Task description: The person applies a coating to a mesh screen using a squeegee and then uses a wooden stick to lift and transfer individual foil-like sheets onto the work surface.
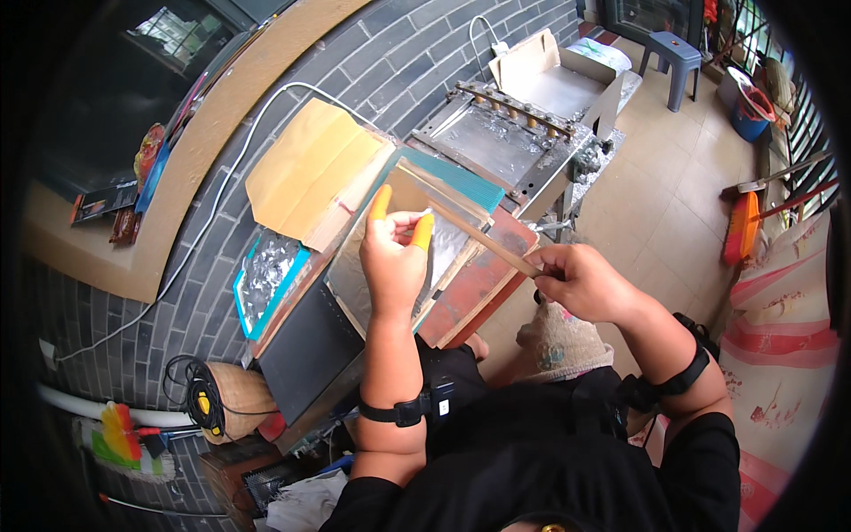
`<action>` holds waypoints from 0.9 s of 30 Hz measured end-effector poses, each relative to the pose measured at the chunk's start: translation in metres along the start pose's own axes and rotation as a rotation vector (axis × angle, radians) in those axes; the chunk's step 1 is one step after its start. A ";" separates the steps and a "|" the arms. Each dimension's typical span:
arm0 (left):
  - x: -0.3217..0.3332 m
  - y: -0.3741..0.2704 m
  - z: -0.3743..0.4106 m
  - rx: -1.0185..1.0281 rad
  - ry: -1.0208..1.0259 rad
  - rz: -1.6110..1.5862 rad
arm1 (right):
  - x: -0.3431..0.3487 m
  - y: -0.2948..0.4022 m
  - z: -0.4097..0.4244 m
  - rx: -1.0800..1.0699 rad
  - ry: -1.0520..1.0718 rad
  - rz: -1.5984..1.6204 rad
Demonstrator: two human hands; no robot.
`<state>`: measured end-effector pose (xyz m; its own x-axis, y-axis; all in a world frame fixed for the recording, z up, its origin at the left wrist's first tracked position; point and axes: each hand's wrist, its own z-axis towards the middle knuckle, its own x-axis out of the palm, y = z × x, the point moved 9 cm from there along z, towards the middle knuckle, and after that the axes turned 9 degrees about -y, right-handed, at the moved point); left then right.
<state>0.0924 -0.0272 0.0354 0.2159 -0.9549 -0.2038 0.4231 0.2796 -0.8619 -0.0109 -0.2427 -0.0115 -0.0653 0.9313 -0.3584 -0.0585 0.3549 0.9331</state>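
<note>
My right hand (578, 279) is closed on the near end of a long thin wooden strip (488, 241), which slants up and left over the work board. My left hand (399, 259) wears yellow finger covers on its thumb and one finger. Its fingertips come close together near a tiny white bit; whether they pinch it I cannot tell. Below the hands lies a stack of thin silvery sheets (449, 249) on a dark board (352, 282). A teal ribbed mat (465, 179) lies just beyond the strip.
Yellowish paper (312, 173) covers a block at left, beside a blue-edged tray (247, 319) of silvery scraps. Beyond the mat stands a metal frame device (495, 143) with a bolted bar. A reddish board (479, 286) lies at the table's right. A stool (673, 56) stands farther off.
</note>
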 end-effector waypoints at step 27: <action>-0.118 0.008 0.159 0.408 -0.149 1.190 | 0.007 -0.001 0.021 0.129 -0.025 0.088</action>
<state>0.2105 0.1033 0.1263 0.7335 -0.0797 -0.6750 0.1339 0.9906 0.0286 0.0093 -0.2350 -0.0140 -0.0395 0.9605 -0.2754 0.0750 0.2777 0.9577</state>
